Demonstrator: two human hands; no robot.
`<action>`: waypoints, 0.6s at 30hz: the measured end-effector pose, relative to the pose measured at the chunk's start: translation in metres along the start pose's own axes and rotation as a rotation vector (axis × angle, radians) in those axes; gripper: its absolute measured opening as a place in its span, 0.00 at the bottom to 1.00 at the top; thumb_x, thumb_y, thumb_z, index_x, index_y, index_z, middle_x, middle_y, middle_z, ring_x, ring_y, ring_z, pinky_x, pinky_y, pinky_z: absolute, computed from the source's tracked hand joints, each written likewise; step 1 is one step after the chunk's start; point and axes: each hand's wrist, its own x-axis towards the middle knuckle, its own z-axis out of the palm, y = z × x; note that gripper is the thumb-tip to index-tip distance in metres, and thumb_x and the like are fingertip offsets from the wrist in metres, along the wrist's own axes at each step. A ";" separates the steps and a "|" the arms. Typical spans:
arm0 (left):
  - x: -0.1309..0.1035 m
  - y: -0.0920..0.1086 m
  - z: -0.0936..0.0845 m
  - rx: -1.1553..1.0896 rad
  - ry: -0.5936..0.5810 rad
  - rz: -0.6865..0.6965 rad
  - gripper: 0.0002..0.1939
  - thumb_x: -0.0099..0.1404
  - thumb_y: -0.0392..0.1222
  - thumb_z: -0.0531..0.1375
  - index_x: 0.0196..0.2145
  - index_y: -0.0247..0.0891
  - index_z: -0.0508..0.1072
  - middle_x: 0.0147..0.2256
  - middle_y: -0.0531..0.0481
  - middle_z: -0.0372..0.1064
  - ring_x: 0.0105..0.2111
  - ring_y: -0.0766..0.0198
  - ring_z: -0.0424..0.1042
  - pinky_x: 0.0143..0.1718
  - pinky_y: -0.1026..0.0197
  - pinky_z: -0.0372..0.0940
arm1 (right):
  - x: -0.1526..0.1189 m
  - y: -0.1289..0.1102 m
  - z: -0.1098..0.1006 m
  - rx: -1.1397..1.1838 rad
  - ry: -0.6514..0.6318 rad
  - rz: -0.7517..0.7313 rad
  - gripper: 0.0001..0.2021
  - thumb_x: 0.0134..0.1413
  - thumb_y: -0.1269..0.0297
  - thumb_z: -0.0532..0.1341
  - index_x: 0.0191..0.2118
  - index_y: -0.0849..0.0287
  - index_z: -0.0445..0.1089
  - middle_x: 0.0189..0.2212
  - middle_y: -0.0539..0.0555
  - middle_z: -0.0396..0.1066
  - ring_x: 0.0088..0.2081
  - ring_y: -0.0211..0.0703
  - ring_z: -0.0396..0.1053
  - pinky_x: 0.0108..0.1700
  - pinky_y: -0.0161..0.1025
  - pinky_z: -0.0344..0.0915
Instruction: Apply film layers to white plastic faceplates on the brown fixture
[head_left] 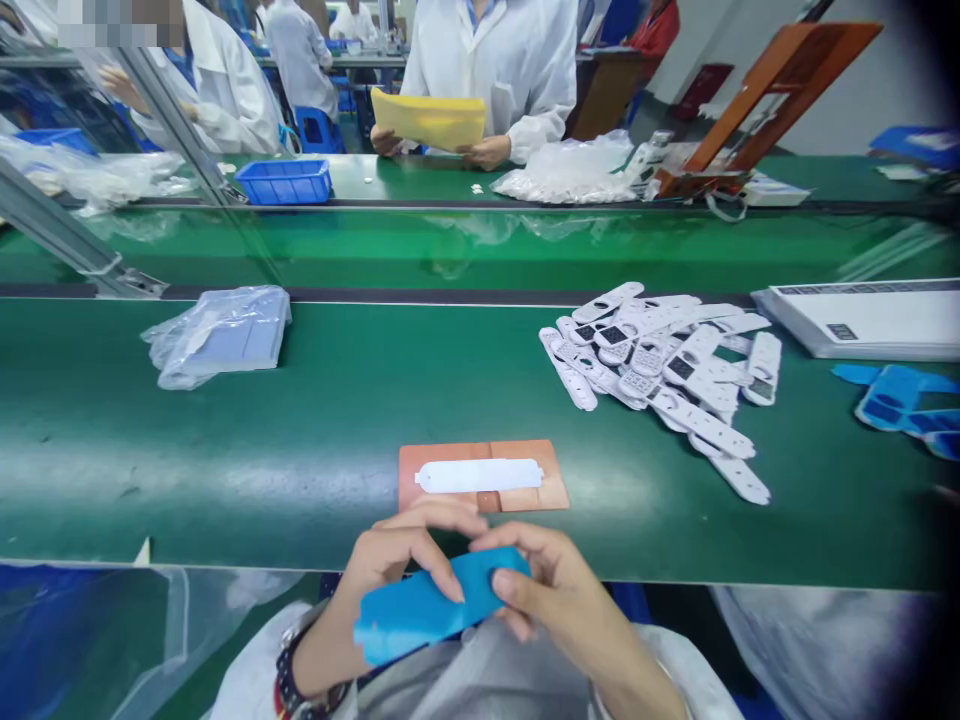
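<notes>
Both hands hold a blue film strip (420, 610) close to my body, below the table's front edge. My left hand (390, 565) pinches its upper edge with fingers curled over it. My right hand (551, 590) grips its right end between thumb and fingers. Just ahead on the green table lies a brown fixture plate (525, 490) with a white elongated part (480, 474) seated in it. To the right sits a pile of white remote-control faceplates (660, 370).
A clear plastic bag (217, 335) lies at the left. A white flat unit (870, 320) and blue film pieces (896, 400) are at the right. Across the green conveyor (450, 250), a person in a white coat holds a yellow sheet (427, 120) near a blue bin (285, 180).
</notes>
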 end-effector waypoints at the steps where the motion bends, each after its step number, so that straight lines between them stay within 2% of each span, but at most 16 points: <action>1: -0.002 -0.003 -0.001 0.015 0.049 -0.057 0.06 0.60 0.46 0.64 0.29 0.43 0.78 0.46 0.48 0.73 0.49 0.56 0.69 0.51 0.56 0.63 | -0.001 0.001 -0.004 0.013 0.069 0.009 0.22 0.47 0.48 0.65 0.41 0.62 0.70 0.14 0.44 0.60 0.15 0.29 0.56 0.18 0.29 0.54; 2: -0.004 -0.006 -0.004 0.011 0.106 -0.123 0.05 0.61 0.45 0.63 0.34 0.44 0.78 0.48 0.48 0.72 0.48 0.58 0.70 0.50 0.58 0.63 | -0.002 0.002 -0.010 -0.003 0.150 0.006 0.21 0.46 0.49 0.66 0.40 0.62 0.70 0.14 0.44 0.59 0.15 0.29 0.55 0.18 0.29 0.53; 4: -0.006 -0.008 -0.009 -0.092 0.194 -0.224 0.14 0.65 0.51 0.57 0.42 0.43 0.76 0.42 0.46 0.75 0.40 0.60 0.74 0.40 0.61 0.68 | -0.004 -0.001 -0.021 -0.084 0.296 -0.022 0.19 0.47 0.51 0.66 0.40 0.62 0.71 0.16 0.45 0.62 0.16 0.29 0.55 0.19 0.30 0.54; 6: -0.006 -0.008 -0.012 -0.211 0.236 -0.264 0.23 0.65 0.59 0.52 0.44 0.39 0.75 0.32 0.46 0.76 0.29 0.62 0.74 0.29 0.63 0.69 | -0.006 -0.006 -0.027 -0.178 0.376 -0.047 0.19 0.47 0.52 0.66 0.39 0.61 0.72 0.18 0.48 0.65 0.17 0.30 0.57 0.19 0.31 0.56; 7: -0.005 -0.007 -0.013 -0.222 0.248 -0.280 0.24 0.64 0.60 0.54 0.43 0.37 0.75 0.28 0.47 0.75 0.25 0.64 0.73 0.25 0.64 0.68 | -0.007 -0.009 -0.027 -0.216 0.396 -0.060 0.18 0.47 0.52 0.66 0.39 0.61 0.72 0.19 0.48 0.66 0.17 0.30 0.57 0.19 0.31 0.57; 10: -0.001 -0.005 -0.011 -0.086 0.270 -0.373 0.14 0.58 0.50 0.65 0.35 0.36 0.76 0.20 0.51 0.72 0.20 0.68 0.69 0.23 0.68 0.66 | -0.007 -0.016 -0.024 -0.266 0.429 -0.101 0.16 0.46 0.54 0.67 0.38 0.60 0.73 0.18 0.47 0.64 0.16 0.30 0.57 0.19 0.32 0.59; 12: 0.001 -0.003 -0.009 -0.018 0.288 -0.405 0.09 0.56 0.44 0.66 0.31 0.35 0.75 0.19 0.53 0.71 0.18 0.69 0.68 0.22 0.68 0.66 | -0.008 -0.019 -0.022 -0.259 0.465 -0.103 0.15 0.47 0.55 0.66 0.38 0.60 0.72 0.16 0.46 0.63 0.16 0.31 0.58 0.19 0.32 0.60; 15: 0.002 -0.001 -0.007 0.012 0.307 -0.380 0.07 0.56 0.43 0.65 0.28 0.36 0.74 0.20 0.52 0.72 0.19 0.68 0.69 0.22 0.67 0.67 | -0.010 -0.019 -0.025 -0.251 0.461 -0.116 0.12 0.49 0.56 0.66 0.35 0.60 0.71 0.15 0.47 0.65 0.17 0.34 0.62 0.20 0.32 0.62; 18: -0.001 0.000 -0.009 0.041 0.311 -0.368 0.08 0.57 0.44 0.64 0.27 0.36 0.73 0.20 0.52 0.72 0.19 0.68 0.69 0.23 0.67 0.67 | -0.013 -0.016 -0.032 -0.241 0.441 -0.207 0.07 0.50 0.61 0.65 0.33 0.59 0.71 0.18 0.49 0.68 0.19 0.35 0.64 0.20 0.32 0.63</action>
